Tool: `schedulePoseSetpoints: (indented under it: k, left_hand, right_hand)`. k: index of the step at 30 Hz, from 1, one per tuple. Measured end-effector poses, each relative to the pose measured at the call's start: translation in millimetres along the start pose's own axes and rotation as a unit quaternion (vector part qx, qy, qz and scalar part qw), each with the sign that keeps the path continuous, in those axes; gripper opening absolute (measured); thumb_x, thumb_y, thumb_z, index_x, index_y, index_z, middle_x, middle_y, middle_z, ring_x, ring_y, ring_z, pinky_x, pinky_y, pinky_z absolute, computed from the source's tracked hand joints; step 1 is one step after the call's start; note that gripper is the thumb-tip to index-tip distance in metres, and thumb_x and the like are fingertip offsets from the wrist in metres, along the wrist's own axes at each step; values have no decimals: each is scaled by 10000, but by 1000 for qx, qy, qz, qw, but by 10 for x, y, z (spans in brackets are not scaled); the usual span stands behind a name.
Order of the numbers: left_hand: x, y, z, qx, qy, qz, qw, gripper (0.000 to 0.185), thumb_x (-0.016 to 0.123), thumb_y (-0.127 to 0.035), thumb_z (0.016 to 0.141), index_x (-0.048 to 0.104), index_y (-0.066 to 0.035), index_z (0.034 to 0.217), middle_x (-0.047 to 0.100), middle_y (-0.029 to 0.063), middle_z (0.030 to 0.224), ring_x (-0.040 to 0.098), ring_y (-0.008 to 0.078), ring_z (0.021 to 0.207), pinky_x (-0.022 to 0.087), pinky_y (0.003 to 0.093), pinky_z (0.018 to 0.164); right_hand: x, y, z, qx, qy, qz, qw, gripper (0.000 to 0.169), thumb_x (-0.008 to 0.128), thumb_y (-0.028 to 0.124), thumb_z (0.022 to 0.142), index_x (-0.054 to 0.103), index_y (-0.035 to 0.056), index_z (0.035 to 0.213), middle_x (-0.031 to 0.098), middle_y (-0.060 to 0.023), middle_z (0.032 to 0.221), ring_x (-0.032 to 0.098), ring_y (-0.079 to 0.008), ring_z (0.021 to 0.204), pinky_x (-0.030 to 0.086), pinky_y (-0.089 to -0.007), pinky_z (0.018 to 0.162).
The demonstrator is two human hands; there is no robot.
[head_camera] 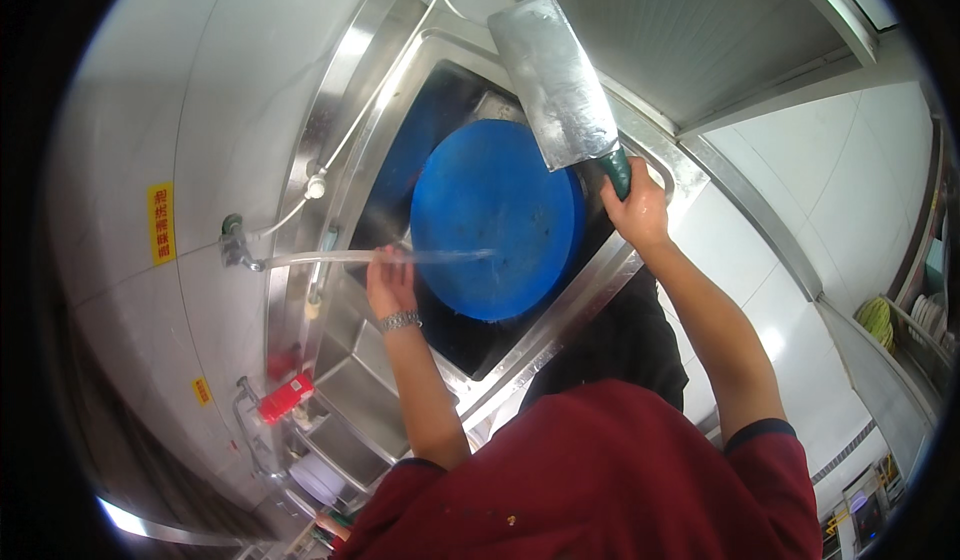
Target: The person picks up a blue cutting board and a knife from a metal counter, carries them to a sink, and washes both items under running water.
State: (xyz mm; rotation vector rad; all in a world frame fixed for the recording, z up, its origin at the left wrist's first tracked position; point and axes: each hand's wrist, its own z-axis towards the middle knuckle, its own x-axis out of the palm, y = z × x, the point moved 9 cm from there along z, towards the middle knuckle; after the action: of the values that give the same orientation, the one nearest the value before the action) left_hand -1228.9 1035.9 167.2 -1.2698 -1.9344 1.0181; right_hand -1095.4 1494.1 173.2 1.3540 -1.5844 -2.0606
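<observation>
My right hand (641, 211) grips the green handle of a Chinese cleaver (553, 84). Its broad, wet-looking blade points away from me over the far right part of a sink (390, 102). A thick round blue cutting board (480, 192) sits at that sink, with dark marks on its face. My left hand (391, 286), a metal watch at its wrist, has its fingers around the end of a clear hose (322, 258). From the hose a stream of water (457, 257) runs onto the board. The hose leads from a wall tap (238, 245).
More steel sink basins (356, 395) continue at lower left, with a red box (286, 398) by a second faucet (241, 402). A white cord (360, 121) runs along the wall side. A steel cabinet (697, 35) borders the far right. Another person's hand (330, 522) shows at bottom left.
</observation>
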Motion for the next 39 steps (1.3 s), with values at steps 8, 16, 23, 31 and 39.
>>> schedulePoseSetpoints:
  k: [8, 16, 23, 31, 39]
  left_hand:
    - [63, -75, -136, -10, 22, 0, 1000, 421, 556, -298, 914, 486, -86, 1270, 550, 70, 1260, 505, 236, 1170, 407, 405, 978]
    - [100, -115, -184, -17, 32, -15, 999, 413, 541, -298, 920, 487, -82, 1268, 543, 77, 1272, 496, 232, 1183, 400, 411, 1000]
    - [139, -132, -214, -10, 29, -21, 999, 485, 581, -280, 901, 445, -31, 1294, 516, 133, 1275, 468, 284, 1218, 393, 428, 1023]
    - [116, -94, -177, -19, 25, -11, 999, 436, 534, -290, 916, 470, -67, 1284, 526, 79, 1291, 485, 240, 1194, 383, 415, 1017]
    - [92, -78, -160, -23, 24, -9, 999, 432, 540, -292, 914, 476, -74, 1281, 529, 77, 1287, 485, 240, 1194, 384, 409, 1012]
  right_hand:
    - [-6, 36, 2, -7, -3, -1, 1000, 274, 653, 164, 793, 513, 12, 974, 607, -231, 699, 620, -407, 644, 490, -442, 555]
    - [3, 16, 7, -7, -1, -12, 1000, 280, 654, 165, 791, 510, 14, 978, 608, -234, 714, 620, -410, 662, 489, -449, 563]
    - [-1, 20, 12, 4, 5, -9, 1000, 286, 654, 169, 790, 509, 15, 983, 611, -235, 720, 621, -411, 668, 492, -450, 576]
    - [3, 14, 8, 0, 1, -12, 1000, 287, 657, 167, 789, 510, 15, 984, 614, -234, 722, 623, -406, 658, 493, -444, 566]
    - [8, 14, 12, -3, 5, -10, 1000, 283, 655, 167, 794, 508, 13, 980, 612, -232, 718, 622, -405, 653, 492, -443, 560]
